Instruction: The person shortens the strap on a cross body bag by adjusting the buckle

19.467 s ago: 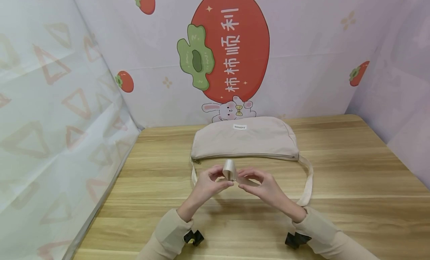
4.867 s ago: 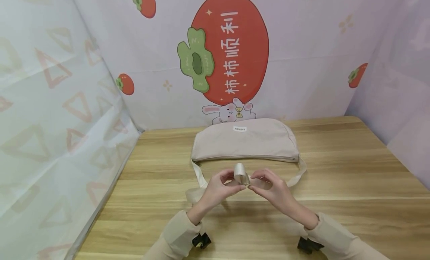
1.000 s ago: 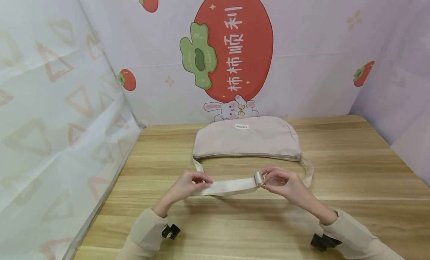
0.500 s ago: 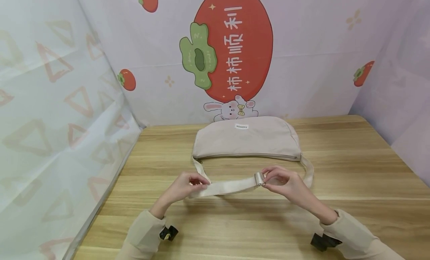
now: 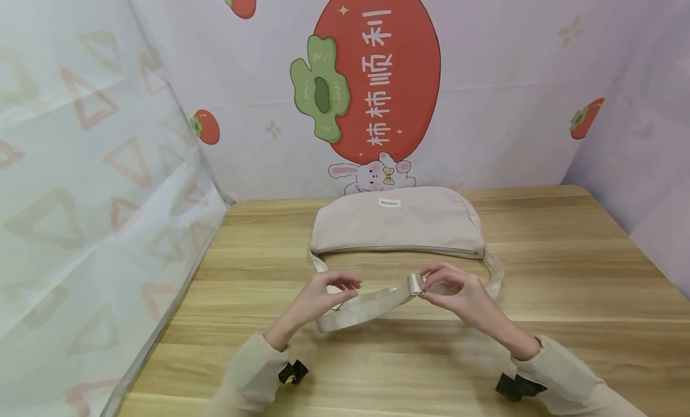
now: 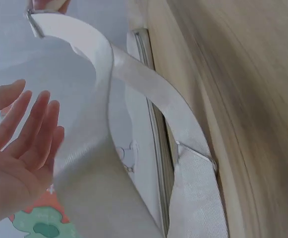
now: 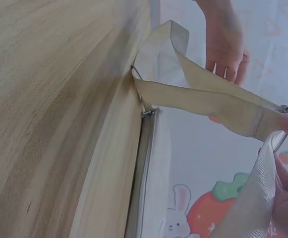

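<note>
A beige shoulder bag (image 5: 396, 225) lies on the table, its zipper edge facing the person. In front of it, the pale strap (image 5: 372, 308) arches up in a loose loop. My right hand (image 5: 458, 290) pinches the strap at its metal slider buckle (image 5: 415, 284), which the right wrist view shows right at the fingertips. My left hand (image 5: 323, 294) hovers by the loop's left part with nothing in its grasp. In the left wrist view, the fingers (image 6: 32, 131) are relaxed and apart from the strap. A metal ring (image 6: 198, 156) crosses the strap's lower part there.
The wooden table (image 5: 259, 237) extends to both sides of the bag. Behind it hangs a printed cloth backdrop (image 5: 480, 105), and another patterned cloth (image 5: 81, 225) borders the left side. The strap's right end (image 5: 495, 276) curves beside the right hand.
Both hands were together at the buckle earlier; then the left drew the strap out leftward. Now it has let go and moved right, and the strap sags into a curve. The right hand keeps its hold.
</note>
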`<state>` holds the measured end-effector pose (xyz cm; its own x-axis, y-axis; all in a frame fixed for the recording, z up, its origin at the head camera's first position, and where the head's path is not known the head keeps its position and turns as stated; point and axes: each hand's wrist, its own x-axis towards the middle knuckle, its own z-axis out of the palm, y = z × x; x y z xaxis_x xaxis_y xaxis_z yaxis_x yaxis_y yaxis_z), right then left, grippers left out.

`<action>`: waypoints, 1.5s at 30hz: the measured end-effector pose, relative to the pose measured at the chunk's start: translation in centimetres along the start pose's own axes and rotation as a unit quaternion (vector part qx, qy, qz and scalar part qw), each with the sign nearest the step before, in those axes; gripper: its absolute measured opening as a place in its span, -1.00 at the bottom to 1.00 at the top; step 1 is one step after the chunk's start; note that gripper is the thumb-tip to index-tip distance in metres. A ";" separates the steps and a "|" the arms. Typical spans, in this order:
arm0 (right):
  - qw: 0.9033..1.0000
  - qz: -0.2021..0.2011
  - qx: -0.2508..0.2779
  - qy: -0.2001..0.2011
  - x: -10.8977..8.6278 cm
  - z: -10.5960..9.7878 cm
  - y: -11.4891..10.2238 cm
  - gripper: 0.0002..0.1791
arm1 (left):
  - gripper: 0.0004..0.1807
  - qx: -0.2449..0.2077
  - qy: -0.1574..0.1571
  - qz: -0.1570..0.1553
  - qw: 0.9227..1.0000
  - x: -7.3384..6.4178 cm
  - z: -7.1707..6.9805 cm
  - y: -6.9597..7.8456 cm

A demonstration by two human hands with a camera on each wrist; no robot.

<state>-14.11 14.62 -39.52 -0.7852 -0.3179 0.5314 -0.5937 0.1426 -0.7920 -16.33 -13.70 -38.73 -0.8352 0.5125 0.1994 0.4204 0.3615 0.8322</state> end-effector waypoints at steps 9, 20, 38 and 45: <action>1.000 -0.006 -0.003 0.007 0.1 0.4 -0.1 -0.75 | -0.65 -0.062 0.038 0.018 0.997 1.4 3.5 4.0; 1.000 0.003 0.003 0.010 0.2 0.7 -0.2 -0.77 | -0.62 -0.136 0.049 -0.027 0.989 1.6 5.1 6.1; 1.000 -0.012 0.017 0.014 0.2 1.1 -0.3 -0.74 | -0.58 -0.147 0.047 -0.034 0.987 2.5 6.8 3.4; 1.000 -0.004 0.020 0.006 0.1 1.2 -0.2 -0.75 | -0.58 -0.117 0.047 -0.049 0.991 2.7 6.9 3.2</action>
<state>-13.89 13.43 -39.64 -0.7822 -0.3076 0.5418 -0.5931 0.1014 -0.7987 -14.81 -5.79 -39.03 -0.9021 0.4048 0.1493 0.2509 0.2106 0.9448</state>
